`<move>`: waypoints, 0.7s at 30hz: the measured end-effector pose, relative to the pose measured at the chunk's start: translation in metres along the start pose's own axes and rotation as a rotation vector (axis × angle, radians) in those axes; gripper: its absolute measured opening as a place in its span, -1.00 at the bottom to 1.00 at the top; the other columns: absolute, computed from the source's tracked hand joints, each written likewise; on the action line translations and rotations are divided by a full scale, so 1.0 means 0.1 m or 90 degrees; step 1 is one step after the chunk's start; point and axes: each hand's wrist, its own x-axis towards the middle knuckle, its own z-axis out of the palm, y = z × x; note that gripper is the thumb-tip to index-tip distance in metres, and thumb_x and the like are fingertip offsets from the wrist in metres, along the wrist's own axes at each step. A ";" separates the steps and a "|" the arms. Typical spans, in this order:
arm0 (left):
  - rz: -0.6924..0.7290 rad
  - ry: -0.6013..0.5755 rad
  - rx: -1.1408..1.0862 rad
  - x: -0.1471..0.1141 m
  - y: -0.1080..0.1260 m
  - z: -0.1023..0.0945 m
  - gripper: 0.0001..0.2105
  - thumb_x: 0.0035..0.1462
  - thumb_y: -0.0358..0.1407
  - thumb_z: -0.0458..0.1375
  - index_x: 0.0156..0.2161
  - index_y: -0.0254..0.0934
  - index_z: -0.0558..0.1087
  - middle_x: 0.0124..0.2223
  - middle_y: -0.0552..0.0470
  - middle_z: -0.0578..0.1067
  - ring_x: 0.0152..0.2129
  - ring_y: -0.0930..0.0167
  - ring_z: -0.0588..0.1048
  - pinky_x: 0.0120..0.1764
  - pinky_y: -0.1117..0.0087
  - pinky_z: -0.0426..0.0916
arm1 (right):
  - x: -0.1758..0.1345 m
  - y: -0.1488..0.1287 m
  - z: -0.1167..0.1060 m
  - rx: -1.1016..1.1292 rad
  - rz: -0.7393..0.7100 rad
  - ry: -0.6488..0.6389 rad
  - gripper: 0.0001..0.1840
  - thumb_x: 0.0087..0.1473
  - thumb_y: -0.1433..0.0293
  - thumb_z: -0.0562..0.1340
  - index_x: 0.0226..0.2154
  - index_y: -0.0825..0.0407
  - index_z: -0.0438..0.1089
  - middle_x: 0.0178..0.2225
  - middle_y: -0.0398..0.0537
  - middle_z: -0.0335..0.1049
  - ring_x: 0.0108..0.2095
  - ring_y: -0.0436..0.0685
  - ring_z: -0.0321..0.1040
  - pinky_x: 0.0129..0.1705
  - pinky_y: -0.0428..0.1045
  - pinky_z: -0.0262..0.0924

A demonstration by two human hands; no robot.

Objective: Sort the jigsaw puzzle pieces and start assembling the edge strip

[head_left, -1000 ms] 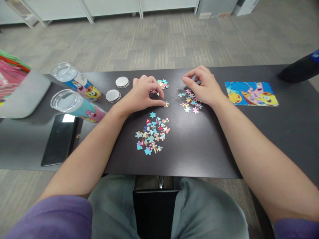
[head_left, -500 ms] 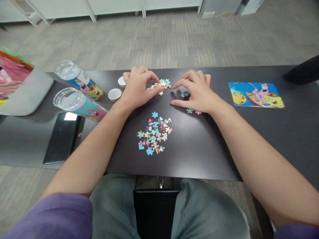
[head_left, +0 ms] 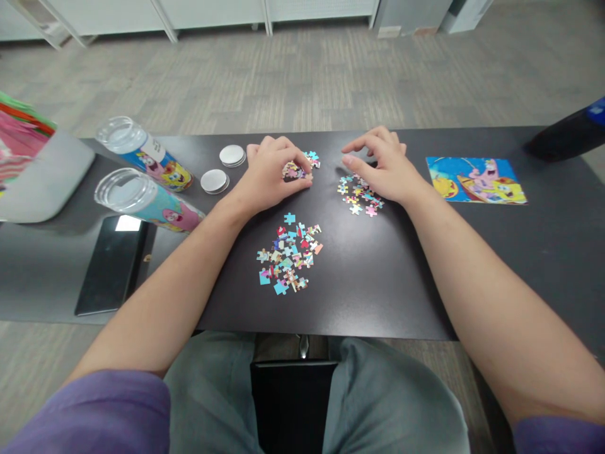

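At the far part of the table, my left hand (head_left: 275,167) curls over a small pile of jigsaw puzzle pieces (head_left: 297,170), thumb and forefinger apart with pieces showing between them. My right hand (head_left: 385,165) hovers above another group of jigsaw pieces (head_left: 358,197), partly covering it. Its thumb and forefinger tips are close but look apart, and no piece shows between them. Closer to my body lies a third, loosely spread group of jigsaw pieces (head_left: 289,257), mostly light blue with red and cream, untouched by either hand.
A printed cartoon picture (head_left: 476,180) lies at right, near a dark bottle-like object (head_left: 562,140). On the left lie two clear-topped cartoon tubes (head_left: 150,200), white round lids (head_left: 215,181), a black phone-like slab (head_left: 111,268) and a white bin (head_left: 70,170) of colourful items.
My right hand has lifted slightly and drawn its thumb and forefinger nearer together, uncovering more pieces beneath it. My left hand has shifted little, its thumb and forefinger still around its pile.
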 end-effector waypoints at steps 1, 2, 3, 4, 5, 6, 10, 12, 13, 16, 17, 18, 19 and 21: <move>0.012 -0.011 -0.011 -0.01 0.04 0.01 -0.91 0.52 -0.21 0.54 0.04 -0.10 0.83 0.21 -0.08 0.72 0.30 0.04 0.57 0.58 -0.23 0.25 | 0.00 0.00 0.01 -0.004 0.000 -0.003 -0.51 0.70 -0.20 0.27 0.26 -0.27 0.68 0.37 0.24 0.67 0.32 0.66 0.48 0.47 0.59 0.22; 0.025 -0.028 -0.023 -0.01 0.08 0.02 -0.94 0.54 -0.22 0.52 0.02 -0.09 0.83 0.19 -0.05 0.73 0.27 0.08 0.59 0.59 -0.22 0.24 | 0.00 0.01 0.01 -0.010 0.001 -0.003 -0.52 0.69 -0.19 0.28 0.25 -0.27 0.69 0.36 0.24 0.67 0.34 0.68 0.47 0.47 0.60 0.22; 0.039 -0.049 -0.034 -0.02 0.12 0.03 -0.95 0.55 -0.23 0.51 0.01 -0.09 0.83 0.17 -0.03 0.75 0.24 0.11 0.60 0.60 -0.21 0.22 | 0.01 0.01 0.02 -0.016 0.003 -0.003 -0.53 0.68 -0.18 0.29 0.25 -0.27 0.69 0.36 0.23 0.67 0.36 0.69 0.46 0.48 0.60 0.22; 0.052 -0.069 -0.044 -0.03 0.14 0.03 -0.95 0.55 -0.21 0.52 0.01 -0.07 0.84 0.15 -0.01 0.76 0.21 0.13 0.62 0.60 -0.20 0.21 | 0.01 0.01 0.02 -0.024 0.005 -0.001 -0.55 0.67 -0.16 0.30 0.25 -0.27 0.69 0.36 0.23 0.67 0.38 0.71 0.46 0.48 0.60 0.22; 0.063 -0.084 -0.050 -0.03 0.15 0.02 -0.92 0.53 -0.18 0.54 0.02 -0.06 0.84 0.15 0.00 0.77 0.20 0.14 0.62 0.60 -0.18 0.21 | 0.01 0.00 0.02 -0.033 0.007 0.000 -0.57 0.66 -0.13 0.31 0.25 -0.28 0.70 0.36 0.22 0.67 0.40 0.73 0.46 0.47 0.60 0.23; 0.070 -0.089 -0.053 -0.03 0.14 0.01 -0.87 0.51 -0.13 0.57 0.05 -0.05 0.85 0.15 0.00 0.78 0.20 0.14 0.62 0.60 -0.18 0.22 | 0.00 -0.02 0.03 -0.044 0.010 0.002 -0.58 0.65 -0.11 0.32 0.25 -0.28 0.70 0.37 0.22 0.67 0.42 0.74 0.46 0.47 0.60 0.24; 0.038 -0.007 -0.043 0.00 0.03 -0.08 -0.82 0.53 -0.08 0.54 0.09 -0.04 0.83 0.15 -0.04 0.78 0.23 0.08 0.60 0.54 -0.16 0.31 | -0.04 -0.24 0.06 -0.089 -0.004 0.009 -0.60 0.58 -0.06 0.42 0.25 -0.25 0.71 0.38 0.26 0.64 0.44 0.82 0.46 0.44 0.62 0.26; 0.004 0.039 -0.031 0.03 -0.05 -0.10 -0.88 0.60 -0.12 0.44 0.07 -0.02 0.82 0.13 -0.06 0.77 0.21 0.07 0.61 0.51 -0.16 0.35 | -0.07 -0.41 0.12 -0.108 -0.020 0.006 -0.55 0.54 -0.07 0.48 0.27 -0.22 0.70 0.40 0.30 0.62 0.44 0.85 0.44 0.43 0.65 0.26; -0.008 0.053 -0.024 0.04 -0.09 -0.10 -0.87 0.62 -0.14 0.40 0.06 0.00 0.82 0.13 -0.07 0.76 0.21 0.07 0.61 0.50 -0.17 0.36 | -0.09 -0.48 0.16 -0.117 -0.027 0.002 -0.53 0.53 -0.07 0.49 0.28 -0.21 0.69 0.41 0.32 0.60 0.43 0.86 0.43 0.42 0.66 0.26; -0.015 0.069 -0.004 0.05 -0.15 -0.06 -0.85 0.61 -0.14 0.40 0.11 0.04 0.84 0.18 -0.09 0.74 0.24 0.03 0.60 0.49 -0.20 0.37 | -0.13 -0.61 0.26 -0.135 -0.034 -0.004 -0.51 0.53 -0.05 0.51 0.32 -0.21 0.66 0.42 0.33 0.58 0.43 0.87 0.40 0.39 0.71 0.27; -0.013 0.069 0.002 0.04 -0.16 -0.04 -0.83 0.61 -0.13 0.40 0.14 0.05 0.84 0.20 -0.09 0.74 0.27 0.01 0.60 0.48 -0.21 0.37 | -0.14 -0.61 0.27 -0.137 -0.030 -0.002 -0.52 0.54 -0.04 0.51 0.32 -0.22 0.65 0.42 0.32 0.58 0.43 0.86 0.38 0.39 0.71 0.28; -0.012 0.065 0.006 0.04 -0.16 -0.02 -0.81 0.60 -0.13 0.41 0.18 0.06 0.85 0.22 -0.10 0.74 0.29 -0.01 0.59 0.48 -0.23 0.37 | -0.13 -0.59 0.27 -0.136 -0.023 -0.001 -0.53 0.54 -0.03 0.51 0.33 -0.24 0.64 0.42 0.31 0.57 0.43 0.85 0.37 0.38 0.71 0.28; -0.013 0.059 0.011 0.03 -0.16 0.00 -0.79 0.60 -0.12 0.41 0.20 0.08 0.85 0.25 -0.11 0.74 0.32 -0.02 0.58 0.49 -0.24 0.37 | -0.13 -0.55 0.26 -0.132 -0.014 -0.001 -0.53 0.54 -0.02 0.53 0.34 -0.25 0.64 0.42 0.30 0.56 0.42 0.84 0.37 0.38 0.70 0.29; -0.017 0.043 0.019 0.02 -0.13 0.03 -0.75 0.61 -0.11 0.41 0.24 0.10 0.86 0.30 -0.12 0.74 0.36 -0.05 0.57 0.51 -0.26 0.34 | -0.11 -0.45 0.21 -0.121 0.000 -0.005 -0.52 0.53 0.01 0.57 0.35 -0.26 0.63 0.43 0.32 0.54 0.42 0.83 0.36 0.36 0.68 0.29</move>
